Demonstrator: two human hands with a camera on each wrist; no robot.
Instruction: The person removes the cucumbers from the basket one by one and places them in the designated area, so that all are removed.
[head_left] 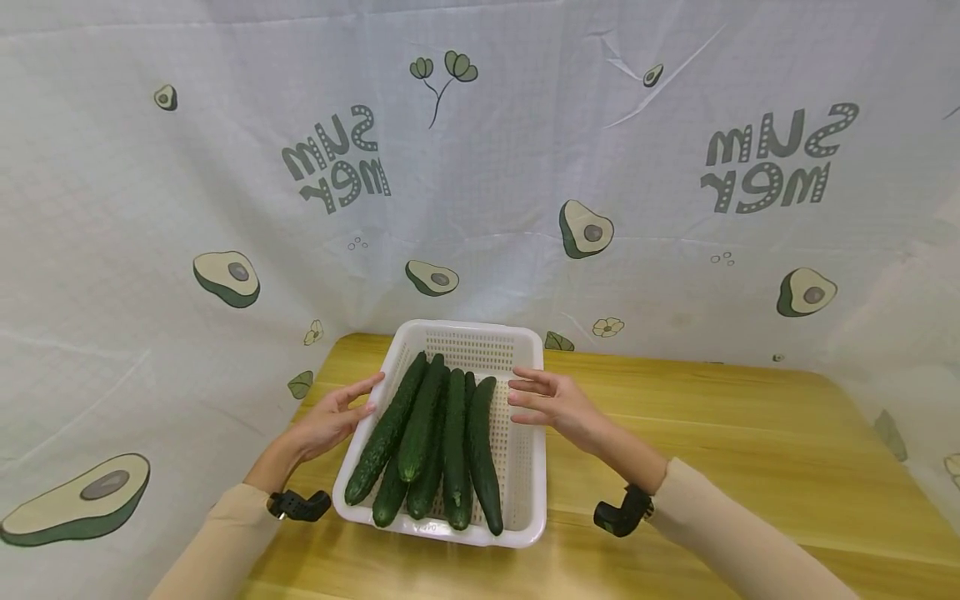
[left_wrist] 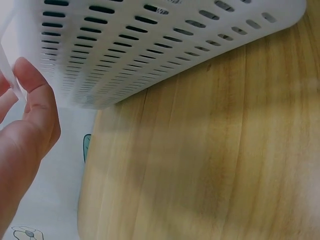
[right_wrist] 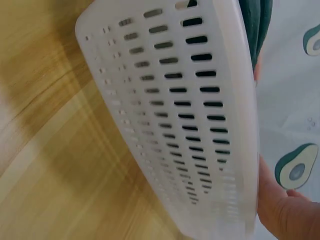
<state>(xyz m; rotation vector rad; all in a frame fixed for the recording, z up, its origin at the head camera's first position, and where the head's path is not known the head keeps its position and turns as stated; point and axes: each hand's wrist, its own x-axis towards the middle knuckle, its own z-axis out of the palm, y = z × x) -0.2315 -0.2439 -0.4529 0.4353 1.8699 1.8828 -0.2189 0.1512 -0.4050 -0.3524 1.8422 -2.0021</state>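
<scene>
A white plastic basket (head_left: 522, 500) with slotted walls stands on the table and holds several dark green cucumbers (head_left: 420, 425), laid lengthwise and partly piled on one another. My left hand (head_left: 333, 417) is at its left side. The left wrist view shows this hand's thumb (left_wrist: 37, 97) bent against the rim, with other fingers partly hidden behind it. Across the right rim reaches my right hand (head_left: 551, 404), its fingers spread and loosely extended over the inside, apart from the cucumbers. In the right wrist view the basket wall (right_wrist: 175, 110) hides most of those fingers.
A wooden table (head_left: 712, 450) extends to the right of the basket. Behind and at the sides hangs a pale sheet (head_left: 487, 167) printed with avocados and lettering. Dark wrist devices (head_left: 624, 510) are strapped on both arms.
</scene>
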